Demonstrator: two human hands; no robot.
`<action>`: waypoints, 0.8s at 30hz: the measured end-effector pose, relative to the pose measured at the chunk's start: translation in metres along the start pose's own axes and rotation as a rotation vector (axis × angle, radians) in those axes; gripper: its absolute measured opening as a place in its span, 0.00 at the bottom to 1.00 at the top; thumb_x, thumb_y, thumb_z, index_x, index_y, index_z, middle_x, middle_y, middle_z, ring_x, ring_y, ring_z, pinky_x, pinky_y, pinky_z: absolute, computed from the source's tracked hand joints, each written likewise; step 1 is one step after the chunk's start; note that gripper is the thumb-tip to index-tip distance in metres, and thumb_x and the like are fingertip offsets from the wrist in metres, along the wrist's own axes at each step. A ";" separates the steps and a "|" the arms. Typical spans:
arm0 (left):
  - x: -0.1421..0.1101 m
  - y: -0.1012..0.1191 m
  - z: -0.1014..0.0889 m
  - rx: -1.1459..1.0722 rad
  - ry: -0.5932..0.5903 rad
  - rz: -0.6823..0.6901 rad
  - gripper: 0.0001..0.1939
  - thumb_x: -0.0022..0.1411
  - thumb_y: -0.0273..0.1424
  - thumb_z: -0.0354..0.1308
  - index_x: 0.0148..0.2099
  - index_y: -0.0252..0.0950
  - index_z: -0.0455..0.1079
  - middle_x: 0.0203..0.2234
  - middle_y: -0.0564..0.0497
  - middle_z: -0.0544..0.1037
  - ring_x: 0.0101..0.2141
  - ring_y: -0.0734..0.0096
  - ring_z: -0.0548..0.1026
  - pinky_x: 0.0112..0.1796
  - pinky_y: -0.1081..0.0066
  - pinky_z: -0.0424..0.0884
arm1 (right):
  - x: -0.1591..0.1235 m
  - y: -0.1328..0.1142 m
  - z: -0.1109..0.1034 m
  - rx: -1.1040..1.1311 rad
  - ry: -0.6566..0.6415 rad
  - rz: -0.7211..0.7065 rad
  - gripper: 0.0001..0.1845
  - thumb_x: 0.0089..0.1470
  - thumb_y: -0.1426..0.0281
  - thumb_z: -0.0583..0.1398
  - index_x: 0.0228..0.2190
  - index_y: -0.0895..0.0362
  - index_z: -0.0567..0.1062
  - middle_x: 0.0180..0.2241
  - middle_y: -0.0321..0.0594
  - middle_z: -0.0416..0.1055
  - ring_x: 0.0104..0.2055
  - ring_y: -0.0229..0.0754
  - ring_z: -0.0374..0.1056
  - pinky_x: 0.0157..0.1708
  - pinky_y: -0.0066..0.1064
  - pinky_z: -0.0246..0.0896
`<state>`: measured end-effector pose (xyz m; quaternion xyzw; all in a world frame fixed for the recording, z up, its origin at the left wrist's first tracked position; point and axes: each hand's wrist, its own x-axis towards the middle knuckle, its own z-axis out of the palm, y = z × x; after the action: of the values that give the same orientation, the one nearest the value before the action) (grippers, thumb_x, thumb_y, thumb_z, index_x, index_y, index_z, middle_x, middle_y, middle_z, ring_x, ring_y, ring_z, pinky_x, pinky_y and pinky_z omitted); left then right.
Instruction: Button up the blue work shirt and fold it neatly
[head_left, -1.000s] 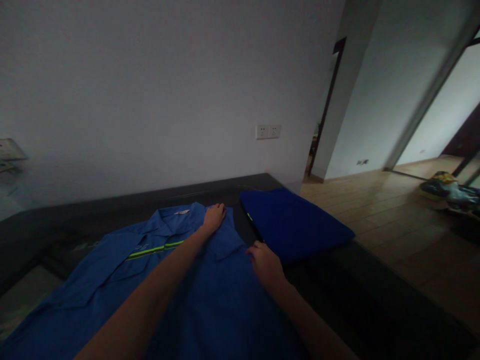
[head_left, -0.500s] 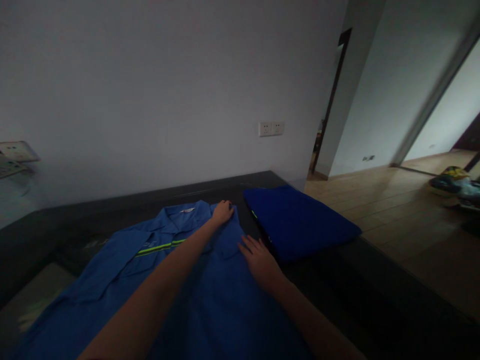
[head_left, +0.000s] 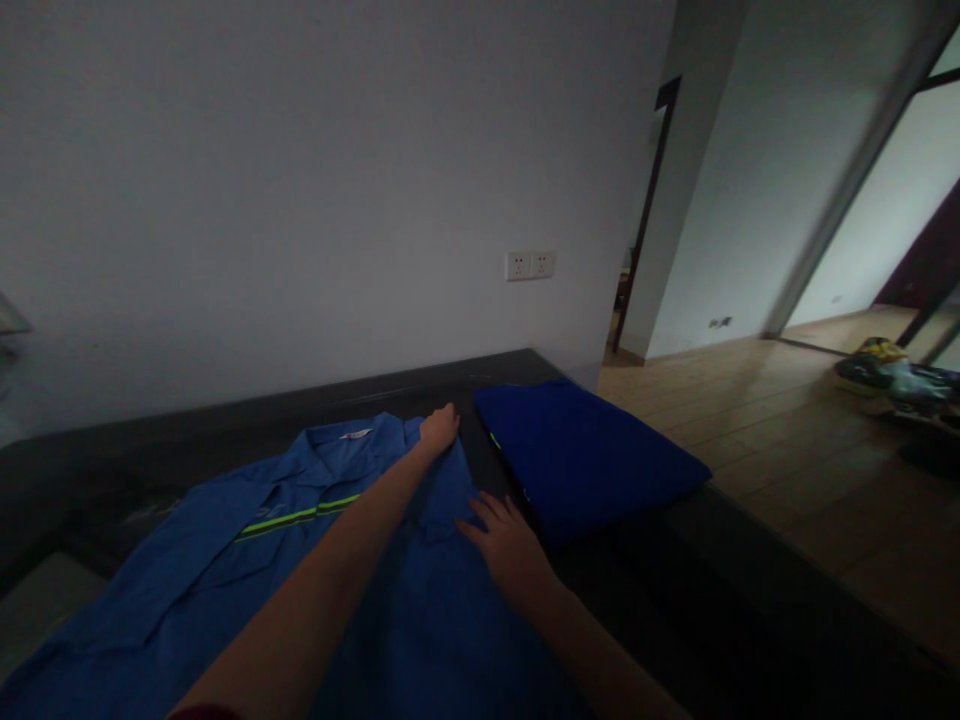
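1. Fingers, left hand (head_left: 439, 428): curled at the shirt's far shoulder edge; can't tell if pinching.
2. Right hand (head_left: 511, 550): fingers spread wide, resting by the near edge, gripping nothing.
3. Shirt (head_left: 442, 605) lies face up on the table (head_left: 180, 425), beside the blue cloth (head_left: 589, 460).
4. Likely light, soft, wrinkles easily. Best holds: shoulder seam, side edge; collar (head_left: 322, 468) probably stiffer.

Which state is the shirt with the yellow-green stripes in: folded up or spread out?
Spread out: the shirt lies broad across the dark surface, its collar, stripes and chest in view.
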<state>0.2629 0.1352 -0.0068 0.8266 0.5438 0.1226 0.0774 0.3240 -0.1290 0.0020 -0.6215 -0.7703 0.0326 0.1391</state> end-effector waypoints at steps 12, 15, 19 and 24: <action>0.007 -0.007 0.003 -0.208 0.122 0.009 0.14 0.68 0.37 0.42 0.50 0.38 0.61 0.39 0.44 0.78 0.41 0.67 0.76 0.40 0.70 0.68 | 0.000 0.002 0.003 -0.010 0.004 0.004 0.24 0.61 0.76 0.48 0.56 0.51 0.66 0.59 0.48 0.59 0.63 0.52 0.50 0.58 0.56 0.47; 0.010 -0.023 -0.008 -0.244 0.124 0.044 0.12 0.68 0.32 0.43 0.52 0.38 0.61 0.40 0.47 0.78 0.39 0.73 0.76 0.40 0.75 0.68 | -0.001 0.002 0.004 -0.004 0.038 0.002 0.24 0.61 0.76 0.48 0.56 0.51 0.66 0.59 0.48 0.60 0.63 0.52 0.50 0.59 0.55 0.47; 0.007 -0.039 -0.014 -0.208 0.111 0.065 0.12 0.64 0.28 0.48 0.49 0.37 0.65 0.42 0.46 0.77 0.43 0.68 0.75 0.42 0.72 0.67 | 0.001 0.000 0.005 -0.016 0.086 0.013 0.25 0.60 0.78 0.48 0.56 0.53 0.66 0.59 0.50 0.59 0.62 0.51 0.52 0.58 0.50 0.49; 0.003 -0.034 -0.007 -0.135 0.038 0.133 0.13 0.64 0.36 0.50 0.39 0.34 0.72 0.39 0.43 0.77 0.41 0.65 0.75 0.42 0.71 0.67 | 0.002 -0.003 -0.002 -0.055 0.119 0.155 0.27 0.58 0.79 0.48 0.56 0.53 0.66 0.57 0.51 0.62 0.56 0.50 0.60 0.50 0.41 0.61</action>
<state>0.2321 0.1513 -0.0083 0.8513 0.4795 0.1795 0.1144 0.3215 -0.1277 0.0048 -0.6837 -0.7108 -0.0149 0.1648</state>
